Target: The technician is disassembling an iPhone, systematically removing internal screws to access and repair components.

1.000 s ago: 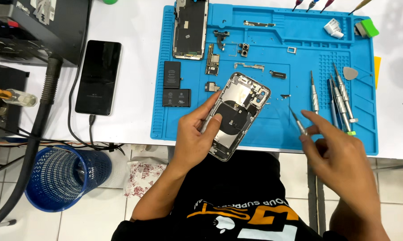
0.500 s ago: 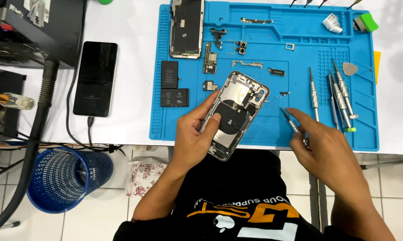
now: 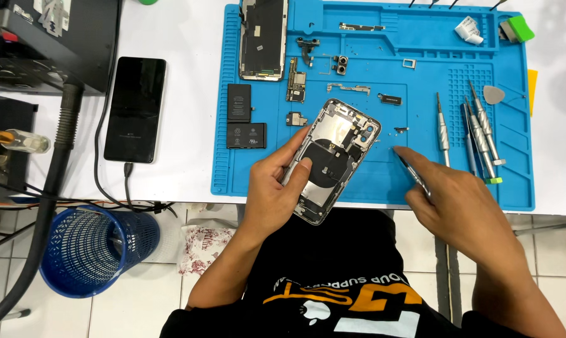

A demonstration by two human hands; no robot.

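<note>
Phone shell [image 3: 334,158], gutted, gripped in left hand [image 3: 277,188] over blue mat [image 3: 421,188]; tweezers [image 3: 411,170] pinched in right hand [image 3: 461,206]; screen [image 3: 263,39], batteries [image 3: 245,134], board [image 3: 296,80] already out; reassembly pending.

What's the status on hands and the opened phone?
Left hand grips opened phone housing over blue mat. Right hand holds tweezers, tip near small part. Nothing between tip and housing.

A black phone [image 3: 134,109] lies on my white worktop [image 3: 183,75], cable plugged in. Below it, on the floor, stands a blue basket [image 3: 98,258]. Two small batteries [image 3: 242,117] rest on the blue mat [image 3: 421,37].
</note>
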